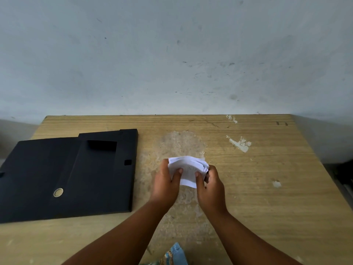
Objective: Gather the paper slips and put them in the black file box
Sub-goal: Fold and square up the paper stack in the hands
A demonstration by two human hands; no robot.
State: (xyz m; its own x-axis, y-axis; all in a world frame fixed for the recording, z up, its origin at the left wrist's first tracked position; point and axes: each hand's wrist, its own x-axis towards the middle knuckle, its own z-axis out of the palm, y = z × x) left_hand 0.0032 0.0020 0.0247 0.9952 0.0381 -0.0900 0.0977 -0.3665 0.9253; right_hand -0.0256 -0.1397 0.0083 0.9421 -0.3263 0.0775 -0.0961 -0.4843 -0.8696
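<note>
While the paper slips [188, 169] are pinched as one stack at frame centre between left hand [166, 183] and right hand [211, 186], both closed on them, gathering appears done; transfer leftward into the open black file box [66, 175] is judged next.

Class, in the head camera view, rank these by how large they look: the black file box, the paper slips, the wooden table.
1. wooden table
2. black file box, lying open
3. paper slips, bunched in both hands
</note>
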